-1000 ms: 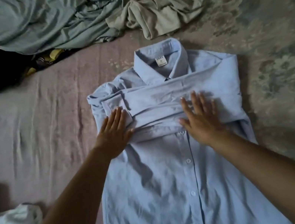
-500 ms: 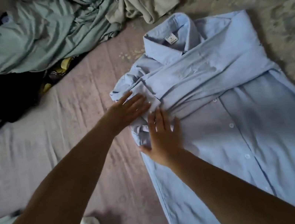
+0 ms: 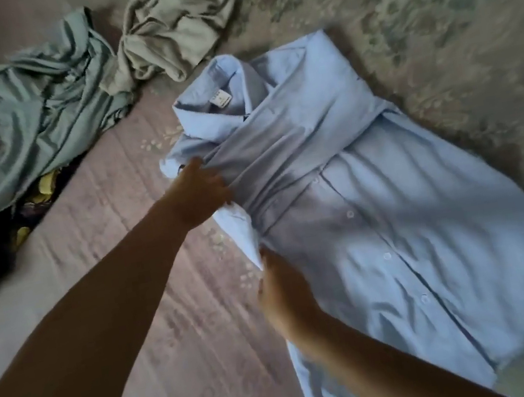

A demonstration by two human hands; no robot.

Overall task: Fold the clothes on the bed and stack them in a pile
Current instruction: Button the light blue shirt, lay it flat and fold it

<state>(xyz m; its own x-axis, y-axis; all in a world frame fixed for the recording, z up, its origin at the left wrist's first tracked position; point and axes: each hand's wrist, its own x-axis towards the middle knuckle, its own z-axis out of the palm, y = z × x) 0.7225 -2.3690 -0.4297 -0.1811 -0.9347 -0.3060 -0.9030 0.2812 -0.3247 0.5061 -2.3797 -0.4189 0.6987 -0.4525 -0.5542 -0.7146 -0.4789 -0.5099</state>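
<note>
The light blue button shirt (image 3: 377,213) lies front up on the bed (image 3: 150,286), collar toward the upper left, with both sleeves crossed over the chest. Its body extends toward the lower right, button placket visible.

Left hand (image 3: 199,193): positioned at the shirt's left edge, just below the shoulder. Its fingertips disappear into the fabric where the folded sleeve meets the side seam, and cloth is bunched against them. Grip state: narrow, fingers drawn together on the sleeve fold; how far the thumb wraps cannot be told, since the fabric hides it.

Right hand (image 3: 285,293): positioned lower on the same left edge. The fingers point up toward a raised, pale corner of fabric and touch it at the tips. Grip state: fingers close together and pinching or lifting that edge; motion blur prevents a firmer reading.

Between the two hands the shirt's left side is lifted slightly off the bed.

Other items: a grey-green garment (image 3: 15,118) lies crumpled at upper left; a beige garment (image 3: 174,32) is bunched just beside it, near the collar.
</note>
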